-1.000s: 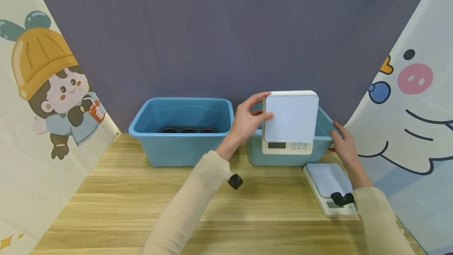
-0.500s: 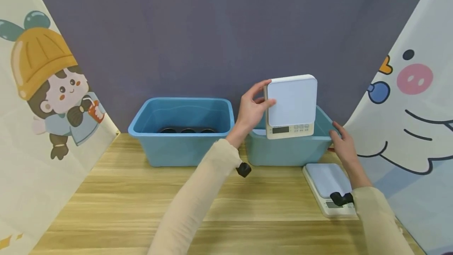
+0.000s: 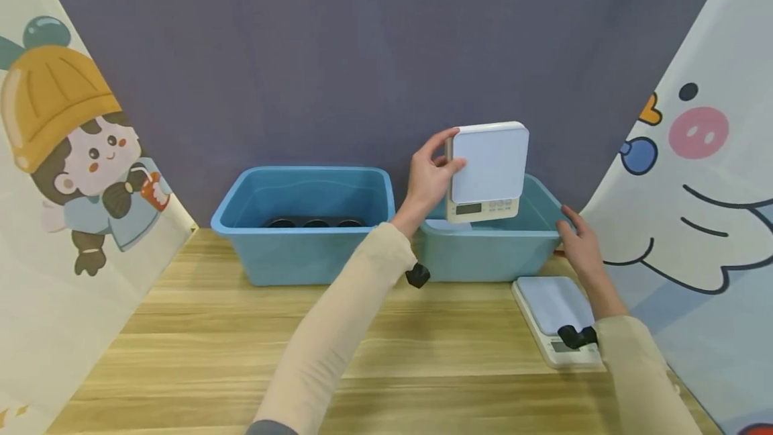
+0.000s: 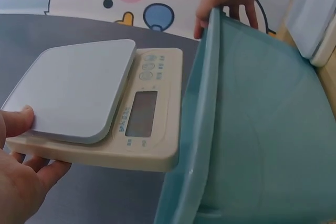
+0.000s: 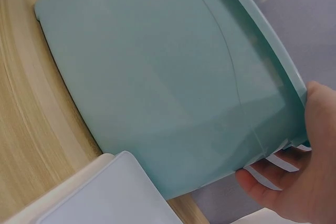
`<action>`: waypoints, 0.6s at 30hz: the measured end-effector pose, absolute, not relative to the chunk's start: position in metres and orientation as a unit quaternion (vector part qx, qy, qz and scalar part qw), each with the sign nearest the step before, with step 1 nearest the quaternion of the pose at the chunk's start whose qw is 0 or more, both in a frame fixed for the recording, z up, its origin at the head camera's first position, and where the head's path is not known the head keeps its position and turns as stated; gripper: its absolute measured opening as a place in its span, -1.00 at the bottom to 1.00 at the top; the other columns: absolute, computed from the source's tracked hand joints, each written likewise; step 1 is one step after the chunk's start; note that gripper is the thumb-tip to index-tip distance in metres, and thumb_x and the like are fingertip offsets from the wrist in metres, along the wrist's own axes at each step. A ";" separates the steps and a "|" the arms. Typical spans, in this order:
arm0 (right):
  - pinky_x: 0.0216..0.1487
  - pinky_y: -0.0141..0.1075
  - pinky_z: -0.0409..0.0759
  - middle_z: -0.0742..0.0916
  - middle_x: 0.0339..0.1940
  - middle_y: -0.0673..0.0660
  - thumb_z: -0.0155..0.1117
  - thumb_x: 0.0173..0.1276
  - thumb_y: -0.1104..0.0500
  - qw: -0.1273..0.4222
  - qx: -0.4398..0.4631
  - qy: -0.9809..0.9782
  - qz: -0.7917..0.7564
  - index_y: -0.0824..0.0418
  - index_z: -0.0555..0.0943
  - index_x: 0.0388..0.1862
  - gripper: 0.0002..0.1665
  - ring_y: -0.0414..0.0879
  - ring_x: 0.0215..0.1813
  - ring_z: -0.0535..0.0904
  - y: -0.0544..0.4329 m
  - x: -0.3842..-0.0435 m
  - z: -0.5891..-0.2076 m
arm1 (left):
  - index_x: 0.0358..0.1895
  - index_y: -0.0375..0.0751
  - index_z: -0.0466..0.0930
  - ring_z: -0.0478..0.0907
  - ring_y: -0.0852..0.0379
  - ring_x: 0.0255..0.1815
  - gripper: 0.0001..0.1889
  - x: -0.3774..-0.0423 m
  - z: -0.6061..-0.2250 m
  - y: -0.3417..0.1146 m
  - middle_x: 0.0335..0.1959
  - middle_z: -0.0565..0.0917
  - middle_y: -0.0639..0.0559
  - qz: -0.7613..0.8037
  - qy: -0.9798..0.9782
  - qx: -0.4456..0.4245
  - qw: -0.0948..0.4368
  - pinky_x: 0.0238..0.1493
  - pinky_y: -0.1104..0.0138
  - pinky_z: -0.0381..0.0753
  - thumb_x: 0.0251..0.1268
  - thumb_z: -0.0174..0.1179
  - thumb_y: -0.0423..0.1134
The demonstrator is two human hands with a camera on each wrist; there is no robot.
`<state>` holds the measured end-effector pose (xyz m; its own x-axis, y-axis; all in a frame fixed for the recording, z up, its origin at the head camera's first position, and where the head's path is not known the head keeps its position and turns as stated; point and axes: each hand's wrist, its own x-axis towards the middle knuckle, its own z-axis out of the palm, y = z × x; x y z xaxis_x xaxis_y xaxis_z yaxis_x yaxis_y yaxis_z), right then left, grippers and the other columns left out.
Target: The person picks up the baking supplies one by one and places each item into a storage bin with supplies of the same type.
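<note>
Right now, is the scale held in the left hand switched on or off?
Off, it appears: the display on the scale is plain dark grey in the left wrist view, with no digits showing.

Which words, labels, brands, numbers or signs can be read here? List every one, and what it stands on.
None can be read clearly.
Held scale: printed marks by the display and buttons, too small and blurred to read; no digits discernible.
Scale on the table: any marks are too small to read.
Right bin and left bin: no lettering visible.
</note>
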<state>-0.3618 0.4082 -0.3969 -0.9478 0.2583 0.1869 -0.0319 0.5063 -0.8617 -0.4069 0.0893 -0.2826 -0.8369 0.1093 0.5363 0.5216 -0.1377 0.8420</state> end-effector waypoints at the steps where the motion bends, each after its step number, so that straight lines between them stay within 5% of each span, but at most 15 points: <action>1: -0.26 -0.45 0.62 0.08 0.63 0.33 -0.29 0.57 -0.12 0.145 -0.067 -0.856 0.492 0.08 -0.05 0.65 -0.25 0.32 0.42 0.24 0.408 -0.361 -0.397 | 0.30 0.02 0.54 0.71 -0.06 0.00 -0.46 -0.409 -0.284 0.090 0.29 0.55 -0.05 -0.713 -0.642 -0.240 0.146 -0.12 0.14 0.71 0.26 0.29 -0.46; 18: -0.26 -0.42 0.64 0.09 0.62 0.33 -0.29 0.57 -0.14 0.146 -0.068 -0.855 0.492 0.06 -0.05 0.65 -0.25 0.34 0.43 0.24 0.407 -0.361 -0.397 | 0.27 0.12 0.54 0.70 0.04 -0.11 -0.48 -0.425 -0.325 0.094 0.27 0.55 -0.06 -0.624 -0.751 -0.191 0.100 -0.22 0.25 0.63 0.28 0.31 -0.39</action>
<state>-0.3613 0.4070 -0.3969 -0.9480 0.2605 0.1830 -0.0275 0.5056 -0.8623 -0.4250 0.0935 -0.3250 -0.9067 0.1624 0.3894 0.4126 0.1492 0.8986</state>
